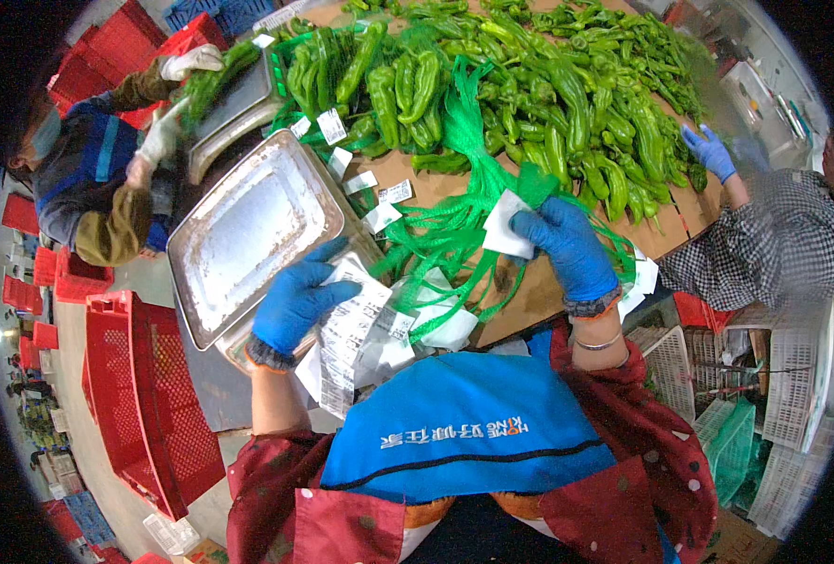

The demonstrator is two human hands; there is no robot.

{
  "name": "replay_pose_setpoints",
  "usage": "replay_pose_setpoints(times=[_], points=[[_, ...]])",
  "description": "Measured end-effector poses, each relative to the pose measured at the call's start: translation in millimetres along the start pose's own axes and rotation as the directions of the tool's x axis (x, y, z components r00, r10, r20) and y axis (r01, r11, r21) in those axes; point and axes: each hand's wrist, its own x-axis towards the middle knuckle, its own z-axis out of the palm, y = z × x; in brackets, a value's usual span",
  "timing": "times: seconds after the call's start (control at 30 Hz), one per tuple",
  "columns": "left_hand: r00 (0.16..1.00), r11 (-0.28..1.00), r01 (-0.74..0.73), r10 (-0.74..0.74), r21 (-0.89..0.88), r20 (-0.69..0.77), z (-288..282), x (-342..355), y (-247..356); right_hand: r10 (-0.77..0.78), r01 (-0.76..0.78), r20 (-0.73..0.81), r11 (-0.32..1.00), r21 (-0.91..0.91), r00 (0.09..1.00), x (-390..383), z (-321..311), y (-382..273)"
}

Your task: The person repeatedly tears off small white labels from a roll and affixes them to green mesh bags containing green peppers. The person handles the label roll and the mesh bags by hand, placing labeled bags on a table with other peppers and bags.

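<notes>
Both my hands wear blue gloves. My left hand [295, 305] is closed at the edge of a long strip of printed white labels [353, 324], with the thumb lying over it. The strip hangs down toward my blue apron [464, 423]. Farther right, my right hand [567, 246] pinches a white label [508, 226] next to a bunch of green net bags [473, 183]; its fingertips are partly hidden by the label and netting. The net strands spread across the table between my hands, with loose labels among them.
A metal weighing tray [257, 235] stands left of the nets. Green peppers [567, 103] heap across the cardboard-covered table. At left, a person in white gloves [158, 136] handles a netted bundle near another scale [233, 103]. A blue-gloved co-worker's hand [708, 152] is at right. Red crates [144, 395] stand lower left.
</notes>
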Motion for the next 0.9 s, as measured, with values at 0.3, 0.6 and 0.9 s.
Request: replay_pose_setpoints(times=[0.3, 0.6, 0.9], points=[[0.988, 0.940, -0.146, 0.122, -0.309, -0.096, -26.0, -33.7, 30.5, -0.046, 0.011, 0.194, 0.984, 0.178, 0.980, 6.4, 31.5, -6.2], [0.943, 0.903, -0.277, 0.321, -0.329, 0.088, 55.1, 3.7, 51.9, -0.140, 0.137, 0.135, 0.990, 0.029, 0.981, 3.7, 70.0, 1.8], [0.990, 0.948, -0.121, 0.135, -0.296, 0.027, 62.7, 17.0, 37.3, -0.440, 0.475, 0.225, 0.869, -0.137, 0.869, 1.2, 64.5, 12.0]])
